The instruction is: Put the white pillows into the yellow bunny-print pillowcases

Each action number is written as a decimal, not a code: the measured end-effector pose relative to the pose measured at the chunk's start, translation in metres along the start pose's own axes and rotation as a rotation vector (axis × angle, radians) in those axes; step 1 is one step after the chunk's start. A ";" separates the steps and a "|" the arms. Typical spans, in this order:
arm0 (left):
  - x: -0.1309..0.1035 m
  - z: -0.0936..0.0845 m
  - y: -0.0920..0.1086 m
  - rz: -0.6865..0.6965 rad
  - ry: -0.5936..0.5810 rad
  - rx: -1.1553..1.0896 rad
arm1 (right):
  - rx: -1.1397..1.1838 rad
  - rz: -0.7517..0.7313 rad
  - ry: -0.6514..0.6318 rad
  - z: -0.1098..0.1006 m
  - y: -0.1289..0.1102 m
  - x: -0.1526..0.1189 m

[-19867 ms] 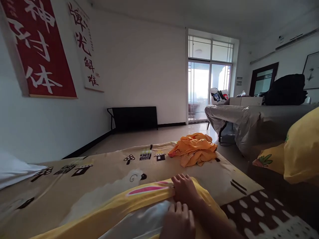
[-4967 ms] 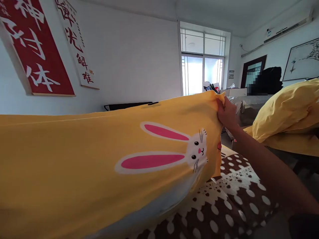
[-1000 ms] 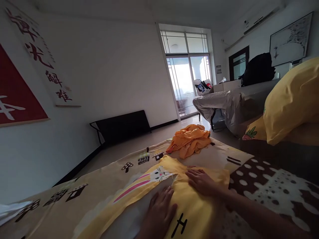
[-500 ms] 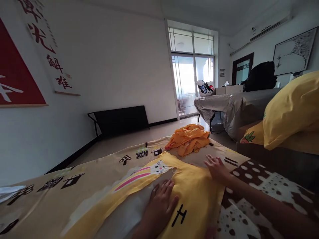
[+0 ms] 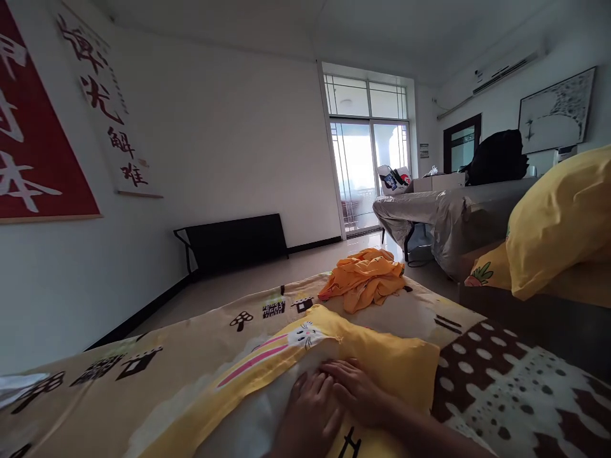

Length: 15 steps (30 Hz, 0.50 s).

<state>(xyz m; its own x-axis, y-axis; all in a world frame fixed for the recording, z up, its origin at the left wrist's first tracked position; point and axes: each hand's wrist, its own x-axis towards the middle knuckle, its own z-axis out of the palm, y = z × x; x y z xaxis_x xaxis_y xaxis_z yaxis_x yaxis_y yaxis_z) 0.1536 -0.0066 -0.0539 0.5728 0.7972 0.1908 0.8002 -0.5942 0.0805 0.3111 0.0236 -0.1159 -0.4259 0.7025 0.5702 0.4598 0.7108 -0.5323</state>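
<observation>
A yellow pillowcase [image 5: 401,359] with a printed rabbit face lies spread on the bed, a whitish pillow [image 5: 260,397] showing through its opening. My left hand [image 5: 312,404] rests at the opening's edge over the pillow, with fingers curled down onto the fabric. Right beside it, nearly touching, my right hand [image 5: 356,387] has its fingers bent together over the pillowcase's edge. Both sets of fingertips are partly hidden in the cloth. Beyond the pillowcase sits a crumpled orange cloth [image 5: 365,277].
The bed has a beige and brown patterned sheet [image 5: 191,362]. At right, a plump yellow pillow [image 5: 561,222] rests on a dark surface. A plastic-covered table [image 5: 443,213] holds a box and a black bag [image 5: 499,159]. A black folded panel [image 5: 238,245] leans against the wall.
My right hand has moved left from the pillowcase's far right part to beside my left hand, its spread fingers now bent together. The pillowcase's right corner now shows uncovered.
</observation>
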 end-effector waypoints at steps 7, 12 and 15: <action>-0.023 -0.029 -0.019 0.061 0.205 0.273 | -0.115 0.004 0.005 -0.005 -0.007 -0.002; -0.050 -0.070 -0.066 -0.325 0.269 0.339 | -0.199 -0.008 0.047 -0.009 -0.011 0.000; -0.056 -0.087 -0.078 -0.446 0.111 0.230 | -0.280 -0.062 0.128 -0.018 -0.037 0.001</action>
<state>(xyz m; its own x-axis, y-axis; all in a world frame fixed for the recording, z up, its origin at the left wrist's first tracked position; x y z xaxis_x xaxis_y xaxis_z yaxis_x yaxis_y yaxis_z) 0.0432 -0.0142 0.0138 0.1542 0.9442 0.2910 0.9880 -0.1499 -0.0369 0.3079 -0.0028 -0.0842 -0.3668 0.6355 0.6794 0.6400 0.7024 -0.3114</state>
